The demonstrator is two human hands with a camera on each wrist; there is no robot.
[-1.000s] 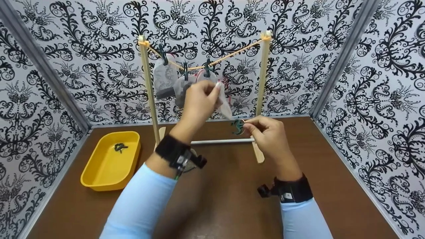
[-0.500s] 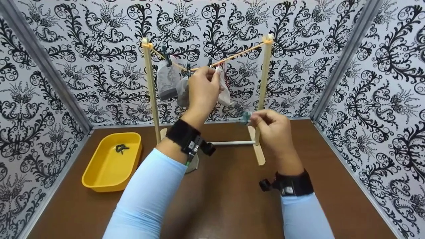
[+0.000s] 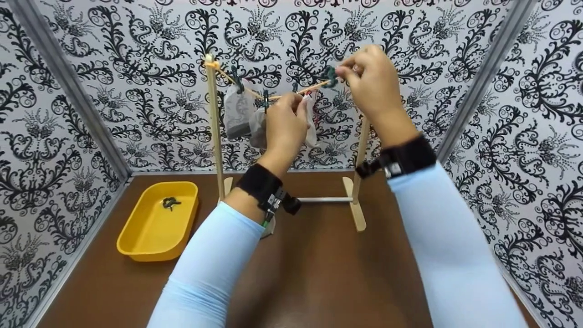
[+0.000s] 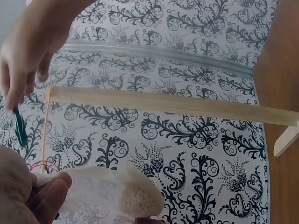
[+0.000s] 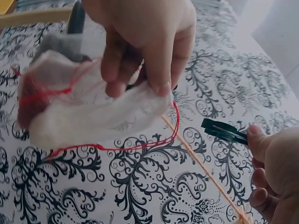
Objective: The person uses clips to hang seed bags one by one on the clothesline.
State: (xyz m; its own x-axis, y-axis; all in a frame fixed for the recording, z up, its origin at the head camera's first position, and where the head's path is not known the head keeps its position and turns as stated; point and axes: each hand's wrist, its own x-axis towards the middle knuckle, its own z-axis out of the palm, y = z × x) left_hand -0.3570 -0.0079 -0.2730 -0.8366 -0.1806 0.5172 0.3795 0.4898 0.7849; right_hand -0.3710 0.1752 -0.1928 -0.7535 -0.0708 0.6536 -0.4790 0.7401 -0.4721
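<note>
My left hand (image 3: 287,125) pinches the top of a sheer white drawstring bag (image 3: 312,123) beside the sagging orange line (image 3: 314,88). Pale grains (image 4: 139,199) fill the bag's bottom, and a red drawstring (image 5: 126,148) loops from its mouth. In my right hand (image 3: 375,82) is a dark green spring clip (image 5: 223,130), pinched by its handles between thumb and fingers, up at the line to the right of the bag. Further left, other sheer bags, such as a grey-bottomed one (image 3: 239,107), hang from the line by green clips; my left hand hides part of them.
Two wooden posts, left (image 3: 214,123) and right (image 3: 362,146), carry the line, with a white bar (image 3: 325,199) low between them. A yellow tray (image 3: 155,234) stands at left with dark clips (image 3: 171,202) inside. A round pale object (image 3: 268,228) lies partly behind my left wrist.
My right hand has risen with the clip from low near the right foot of the stand to line height. My left hand has lifted the bag up to the line.
</note>
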